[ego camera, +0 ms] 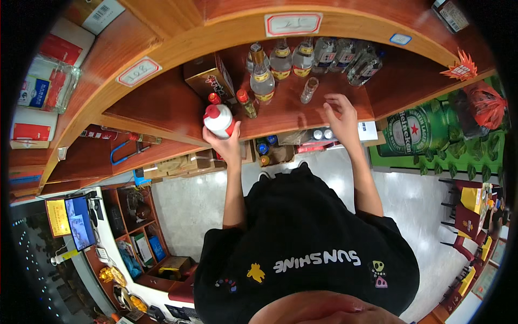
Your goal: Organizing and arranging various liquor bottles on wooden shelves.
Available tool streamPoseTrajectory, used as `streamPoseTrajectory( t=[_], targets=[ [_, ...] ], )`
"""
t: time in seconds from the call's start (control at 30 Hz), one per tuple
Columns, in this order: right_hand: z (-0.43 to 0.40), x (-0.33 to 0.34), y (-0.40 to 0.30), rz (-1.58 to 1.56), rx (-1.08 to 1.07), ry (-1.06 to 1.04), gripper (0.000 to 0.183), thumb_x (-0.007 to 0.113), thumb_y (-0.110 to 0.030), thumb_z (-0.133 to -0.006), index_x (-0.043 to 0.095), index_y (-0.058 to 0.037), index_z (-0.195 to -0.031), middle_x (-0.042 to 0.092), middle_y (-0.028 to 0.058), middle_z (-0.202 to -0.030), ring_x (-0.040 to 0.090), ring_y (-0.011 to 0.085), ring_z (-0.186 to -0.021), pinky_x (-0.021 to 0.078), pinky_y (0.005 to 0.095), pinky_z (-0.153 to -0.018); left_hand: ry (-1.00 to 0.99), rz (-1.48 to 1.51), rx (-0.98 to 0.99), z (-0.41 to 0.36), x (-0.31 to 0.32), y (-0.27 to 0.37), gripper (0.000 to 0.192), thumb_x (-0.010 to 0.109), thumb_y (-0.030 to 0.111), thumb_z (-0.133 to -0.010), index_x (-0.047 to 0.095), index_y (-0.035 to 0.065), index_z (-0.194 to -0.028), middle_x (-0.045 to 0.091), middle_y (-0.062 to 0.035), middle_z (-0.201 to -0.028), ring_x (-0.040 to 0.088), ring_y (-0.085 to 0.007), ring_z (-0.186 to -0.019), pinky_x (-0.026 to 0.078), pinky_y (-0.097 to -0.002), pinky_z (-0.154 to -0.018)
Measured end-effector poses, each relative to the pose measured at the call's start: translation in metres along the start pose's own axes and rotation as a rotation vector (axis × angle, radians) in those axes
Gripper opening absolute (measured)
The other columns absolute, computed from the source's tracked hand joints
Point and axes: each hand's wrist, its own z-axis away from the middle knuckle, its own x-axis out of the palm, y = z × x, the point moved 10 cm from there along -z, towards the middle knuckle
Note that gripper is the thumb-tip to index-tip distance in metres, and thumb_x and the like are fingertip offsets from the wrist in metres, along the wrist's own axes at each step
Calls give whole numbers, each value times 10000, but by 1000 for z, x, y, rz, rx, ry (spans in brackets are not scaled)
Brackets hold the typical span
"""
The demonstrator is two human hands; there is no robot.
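Observation:
My left hand is wrapped around a white bottle with a red cap, at the front edge of a wooden shelf. Fingers apart and holding nothing, my right hand hovers at the shelf's front. Left of it stands a small clear glass bottle. Two small bottles with red caps are near the white one; the right one shows fully, the other is partly hidden. Behind them are a dark gift box and a clear bottle with a gold cap.
Clear bottles with yellow labels and several more clear bottles line the shelf's back. Underneath, a cardboard box holds capped bottles. A green Heineken display stands right. Behind at left is a counter with a monitor.

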Motion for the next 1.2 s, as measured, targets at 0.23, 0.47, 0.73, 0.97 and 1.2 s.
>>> streamPoseTrajectory(
  t=[0.23, 0.47, 0.73, 0.97, 1.2],
  targets=[
    [-46, 20, 49, 114, -114, 11, 540, 754, -172, -800, 525, 24, -1248, 585, 230, -1195, 610, 386, -1074, 509, 420, -908, 63, -84, -23, 3, 4, 1, 998, 882, 163, -731, 224, -67, -1445, 360, -219, -1424, 407, -320, -1326, 310, -425, -1125],
    [-55, 64, 100, 140, -88, -1, 805, 865, -207, -703, 425, 18, -1339, 579, 214, -1216, 600, 353, -1104, 504, 394, -929, 70, -140, -26, 4, 6, 11, 1010, 868, 193, -752, 196, -61, -1462, 325, -241, -1462, 382, -334, -1349, 306, -429, -1128],
    [-36, 47, 100, -369, 119, -114, 695, 848, -191, -739, 491, 37, -1290, 644, 133, -1185, 637, 224, -1088, 522, 375, -955, 38, -18, -110, 82, -28, 50, 417, 577, 49, -964, 385, -51, -1321, 489, -219, -1334, 552, -264, -1127, 467, -377, -959],
    [40, 100, -10, -1364, 263, -849, 1032, 925, -461, -609, 400, -1, -1369, 602, 208, -1219, 627, 329, -1131, 493, 503, -1026, -1036, 1049, -772, 148, 70, 135, 598, 319, 503, -1050, 425, -23, -1314, 627, -242, -1133, 661, -331, -1004, 534, -413, -832],
    [81, 132, -21, -1458, 329, -908, 1014, 934, -490, -581, 421, -23, -1320, 594, 186, -1183, 610, 335, -1148, 472, 553, -1037, -1103, 883, -685, 153, 45, 146, 399, 433, 277, -1057, 424, -20, -1324, 634, -137, -1084, 638, -195, -917, 493, -316, -813]
  ],
)
